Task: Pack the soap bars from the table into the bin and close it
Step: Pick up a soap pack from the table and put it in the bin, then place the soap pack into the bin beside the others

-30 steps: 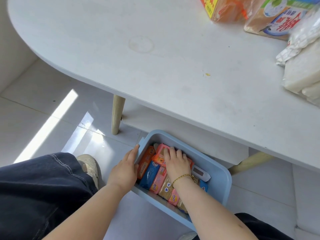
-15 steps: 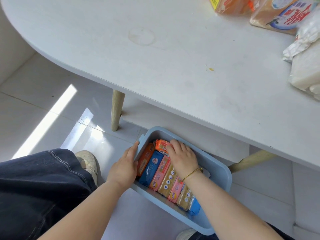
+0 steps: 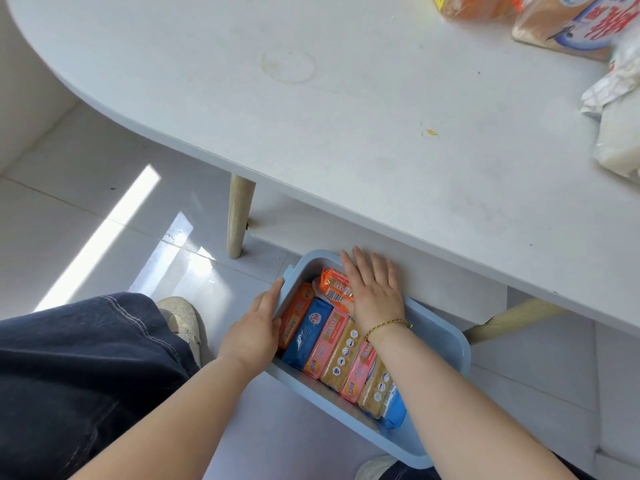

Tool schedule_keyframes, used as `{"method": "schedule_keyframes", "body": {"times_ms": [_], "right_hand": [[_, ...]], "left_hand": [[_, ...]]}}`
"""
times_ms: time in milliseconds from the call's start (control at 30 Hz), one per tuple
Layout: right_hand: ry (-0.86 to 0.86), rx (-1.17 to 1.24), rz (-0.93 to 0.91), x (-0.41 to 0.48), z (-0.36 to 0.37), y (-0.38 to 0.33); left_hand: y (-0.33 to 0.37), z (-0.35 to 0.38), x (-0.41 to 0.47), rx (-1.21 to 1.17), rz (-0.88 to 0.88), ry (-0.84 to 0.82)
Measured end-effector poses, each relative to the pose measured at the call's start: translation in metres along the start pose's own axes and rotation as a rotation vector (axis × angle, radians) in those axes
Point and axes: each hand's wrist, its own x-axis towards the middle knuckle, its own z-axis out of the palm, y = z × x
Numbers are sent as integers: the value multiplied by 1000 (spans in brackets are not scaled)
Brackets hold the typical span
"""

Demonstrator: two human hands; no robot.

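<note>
Soap bars (image 3: 325, 344) sat packed in the bin (image 3: 446, 337), just right of the left hand (image 3: 252, 330) gripping its rim, under the flat, straight-fingered right hand (image 3: 374, 292).

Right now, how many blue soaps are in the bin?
2: one blue soap near the left hand, another at the row's other end. Others may be hidden.

bin (image 3: 443, 341) at 5 o'clock, below table (image 3: 311, 140) edge; open-topped | soap bars (image 3: 332, 344) in a row inside, on edge | left hand (image 3: 252, 334) grips bin's 9 o'clock end | right hand (image 3: 372, 289) flat, fingers straight; on orange bar (image 3: 334, 284) at bin's 12 o'clock end | packets (image 3: 554, 22) on table, 1 o'clock
</note>
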Motion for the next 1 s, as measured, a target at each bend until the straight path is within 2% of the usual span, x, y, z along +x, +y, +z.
{"method": "schedule_keyframes", "body": {"times_ms": [167, 333, 467, 600, 700, 767, 867, 1000], "right_hand": [[-48, 26, -25, -3, -5, 5], [8, 87, -28, -17, -19, 3], [80, 186, -19, -39, -57, -7], [74, 258, -34, -68, -110, -18], [53, 319, -115, -99, -142, -27], [129, 398, -147, -118, -165, -31], [346, 561, -156, -133, -207, -26], [563, 693, 7, -112, -264, -10]], "left_hand": [[-1, 0, 0, 3, 10, 4], [4, -4, -1, 54, 17, 12], [24, -19, -15, 51, 55, 143], [53, -45, -44, 35, 178, 310], [74, -64, -73, 41, 328, 395], [89, -77, -92, 57, 448, 451], [114, -108, -118, 97, 633, 579], [137, -151, -126, 200, 763, 698]]}}
